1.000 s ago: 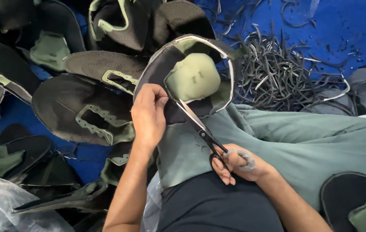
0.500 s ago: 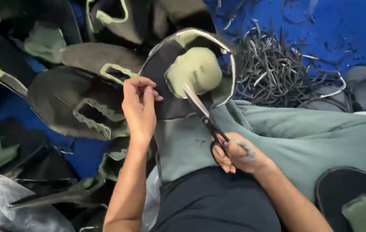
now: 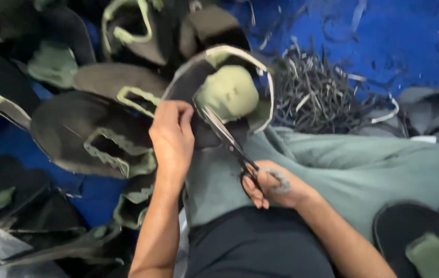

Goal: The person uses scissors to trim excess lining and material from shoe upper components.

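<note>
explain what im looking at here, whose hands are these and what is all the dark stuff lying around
This view comes from a camera worn on a person's head, looking down at their own lap and two bare hands; there is no machine. The left hand grips the edge of a dark sole-shaped piece with a pale green pad in its middle. The right hand has its fingers through the handles of a pair of scissors, whose blades point up to the piece's edge. The person wears grey-green trousers. To the left lies a pile of similar dark pieces with green cut-outs. Beyond the lap, a heap of thin trimmed strips sits on a blue floor covering.
</note>
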